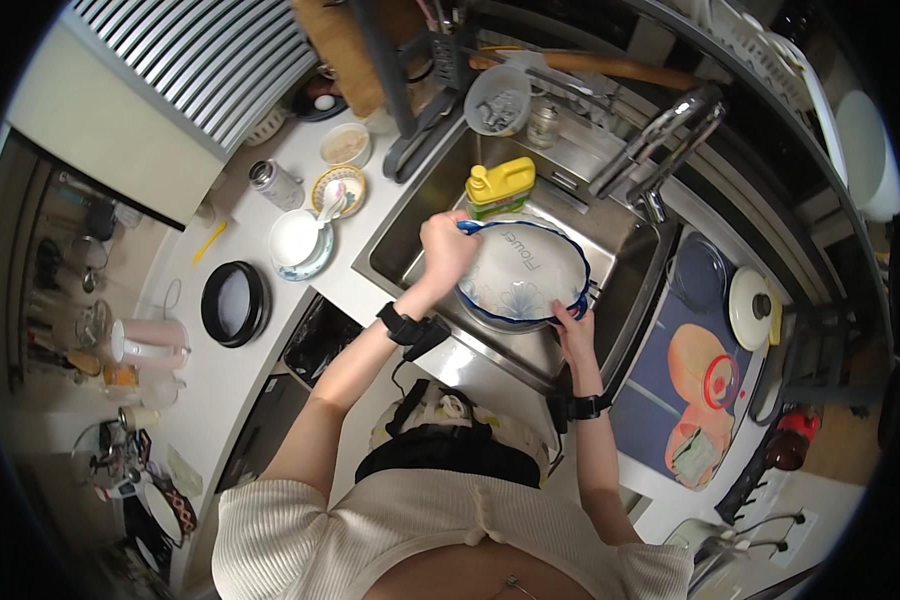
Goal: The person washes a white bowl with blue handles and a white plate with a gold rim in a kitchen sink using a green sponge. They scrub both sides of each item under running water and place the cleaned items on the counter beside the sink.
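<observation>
Between my two hands is an oval white dish point(526, 262) with a scalloped blue rim, over the stainless steel sink point(390, 251). Blue flowers and a printed word decorate its inside. My left hand point(448, 251) grips the blue handle at the dish's far left end. At the near right end, my right hand point(576, 334) holds the other handle, thumb on the rim. Part of a round metallic or clear edge shows beneath the dish; what it belongs to is mostly hidden. Just beyond the dish stands a yellow pump bottle point(501, 184) in the sink.
A chrome faucet point(656, 150) arches over the sink's right side. Left on the counter are a white bowl point(294, 238), a thermos point(274, 184) and a black round pan point(231, 304). To the right, a blue mat point(645, 390) bears a glass lid point(699, 271) and a cream pot lid point(748, 309).
</observation>
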### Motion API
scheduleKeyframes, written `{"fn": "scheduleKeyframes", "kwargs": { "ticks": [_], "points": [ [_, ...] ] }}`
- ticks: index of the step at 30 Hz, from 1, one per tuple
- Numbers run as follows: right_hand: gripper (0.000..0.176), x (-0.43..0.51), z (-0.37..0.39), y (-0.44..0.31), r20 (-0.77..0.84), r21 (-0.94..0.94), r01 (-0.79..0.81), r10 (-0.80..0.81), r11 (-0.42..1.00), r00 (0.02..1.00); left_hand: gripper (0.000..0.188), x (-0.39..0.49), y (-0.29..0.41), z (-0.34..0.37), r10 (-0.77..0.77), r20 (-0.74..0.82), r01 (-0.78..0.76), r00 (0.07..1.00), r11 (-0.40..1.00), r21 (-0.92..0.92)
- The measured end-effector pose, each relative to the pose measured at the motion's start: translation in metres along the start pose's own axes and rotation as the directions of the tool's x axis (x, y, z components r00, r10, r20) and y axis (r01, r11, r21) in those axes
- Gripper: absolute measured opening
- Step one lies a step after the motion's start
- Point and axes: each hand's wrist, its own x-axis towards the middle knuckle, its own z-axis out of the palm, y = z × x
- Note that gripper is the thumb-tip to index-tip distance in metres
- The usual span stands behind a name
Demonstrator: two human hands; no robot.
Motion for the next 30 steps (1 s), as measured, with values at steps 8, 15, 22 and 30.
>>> {"fn": "scheduleKeyframes", "kwargs": {
  "ticks": [8,15,22,30],
  "points": [
    [0.019,0.024,0.014,-0.011,-0.003,-0.314,0.050,-0.053,0.948,0.999,0.007,-0.007,-0.032,0.016,-0.044,-0.075,0.046,0.996,0.999,0.025],
    [0.016,0.056,0.004,-0.029,0.081,-0.452,-0.108,0.161,0.885,0.984,0.014,-0.003,-0.064,0.008,-0.024,0.133,0.024,0.991,1.000,0.003],
    [0.019,0.071,0.012,-0.051,0.158,-0.538,-0.152,0.276,0.829,0.948,0.016,-0.009,-0.080,0.001,-0.134,0.240,0.167,0.961,0.978,-0.127],
    [0.015,0.071,0.029,-0.055,0.155,-0.647,-0.133,0.301,0.751,0.941,0.050,-0.012,-0.100,-0.009,-0.218,0.368,0.231,0.904,0.973,0.010]
  ]
}}
